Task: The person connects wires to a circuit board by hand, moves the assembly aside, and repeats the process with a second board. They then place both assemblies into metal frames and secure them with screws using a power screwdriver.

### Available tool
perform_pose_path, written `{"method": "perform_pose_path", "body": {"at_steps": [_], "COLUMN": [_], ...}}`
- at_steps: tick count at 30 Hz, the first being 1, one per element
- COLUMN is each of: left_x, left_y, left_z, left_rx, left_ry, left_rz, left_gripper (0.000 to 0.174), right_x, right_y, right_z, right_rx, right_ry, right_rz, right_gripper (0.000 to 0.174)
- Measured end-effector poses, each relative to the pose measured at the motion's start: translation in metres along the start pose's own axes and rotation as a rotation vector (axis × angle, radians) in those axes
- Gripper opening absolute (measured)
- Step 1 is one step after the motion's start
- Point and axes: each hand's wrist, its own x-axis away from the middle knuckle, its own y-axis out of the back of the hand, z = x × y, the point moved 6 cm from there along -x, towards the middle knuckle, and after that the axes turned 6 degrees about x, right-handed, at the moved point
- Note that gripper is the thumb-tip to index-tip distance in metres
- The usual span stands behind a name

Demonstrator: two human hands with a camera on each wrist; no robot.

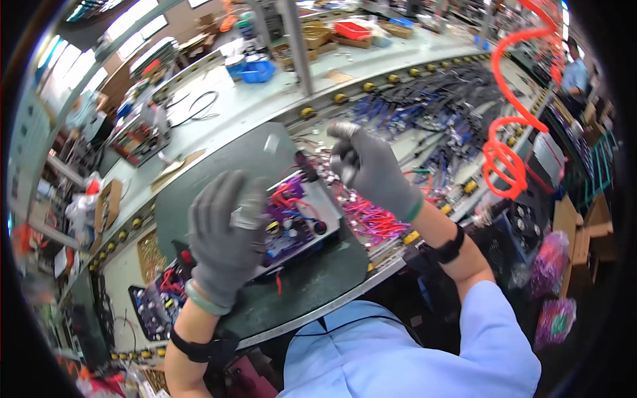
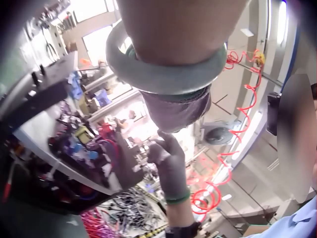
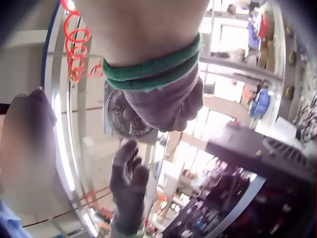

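My gloved left hand (image 1: 225, 232) is raised over the left side of an open metal case (image 1: 325, 205), fingers pointing up and apart from the thumb. Inside the case are a purple circuit board (image 1: 288, 242) and red wires (image 1: 285, 196). My gloved right hand (image 1: 375, 169) hovers beyond the case's right corner, fingers loosely bent, with no held thing visible. The left wrist view shows a space between the right hand's (image 2: 171, 166) finger and thumb. In the right wrist view, the left hand (image 3: 129, 183) has its thumb apart from the fingers. The case rests on a dark green mat (image 1: 312, 292).
Pink and red wires (image 1: 375, 219) lie right of the case, with dark and blue cables (image 1: 438, 113) beyond. Another tray of parts (image 1: 156, 308) stands at the left. A coiled red hose (image 1: 504, 162) hangs at the right. A blue bin (image 1: 257, 71) is on the far bench.
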Motion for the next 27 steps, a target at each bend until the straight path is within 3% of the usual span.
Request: {"method": "perform_pose_path", "body": {"at_steps": [2, 4, 6, 7, 8, 10, 11, 12, 13, 14, 16, 19, 23, 27], "left_x": [-0.025, -0.027, -0.008, -0.002, 0.005, 0.024, 0.031, 0.032, 0.032, 0.032, 0.042, 0.052, 0.046, 0.039], "left_y": [0.011, 0.016, -0.010, -0.011, -0.015, -0.034, -0.038, -0.038, -0.038, -0.039, -0.049, -0.076, -0.083, -0.092], "left_z": [-0.014, -0.016, 0.015, 0.022, 0.029, 0.040, 0.041, 0.043, 0.044, 0.049, 0.066, 0.068, 0.080, 0.075], "left_rx": [0.005, 0.031, 0.471, 0.537, 0.523, 0.911, 0.860, 0.852, 0.650, 0.443, 0.328, 0.154, 0.252, 0.257], "left_ry": [-0.003, -0.013, 0.539, 0.478, 0.485, 0.699, 0.726, 0.731, 0.672, 0.607, 0.578, 0.549, 0.562, 0.423], "left_rz": [0.023, 0.032, 0.280, 0.142, 0.131, 0.247, 0.284, 0.280, 0.363, 0.442, 0.450, 0.874, 0.932, 0.997], "left_gripper": [0.033, 0.031, 0.025, 0.019, 0.019, 0.017, 0.015, 0.015, 0.014, 0.013, 0.015, 0.019, 0.019, 0.018], "right_x": [0.011, 0.011, 0.006, 0.000, -0.005, 0.000, 0.004, 0.006, 0.006, 0.003, -0.001, 0.007, 0.005, 0.004], "right_y": [-0.028, -0.044, -0.055, -0.060, -0.065, -0.074, -0.080, -0.083, -0.089, -0.086, -0.081, -0.085, -0.086, -0.084], "right_z": [0.050, 0.083, 0.096, 0.093, 0.089, 0.089, 0.087, 0.085, 0.078, 0.069, 0.051, 0.044, 0.041, 0.040], "right_rx": [0.248, 0.217, 0.202, 0.140, 0.078, 0.068, 0.116, 0.165, 0.224, 0.213, 0.638, 0.607, 0.537, 0.493], "right_ry": [0.326, 0.332, 0.335, 0.244, 0.151, 0.222, 0.260, 0.296, 0.230, 0.241, 0.496, 0.531, 0.489, 0.482], "right_rz": [0.181, 0.225, 0.259, 0.297, 0.332, 0.342, 0.388, 0.433, 0.588, 0.587, 0.447, 0.522, 0.530, 0.526], "right_gripper": [0.045, 0.049, 0.054, 0.056, 0.059, 0.058, 0.059, 0.059, 0.057, 0.057, 0.055, 0.047, 0.037, 0.036]}}
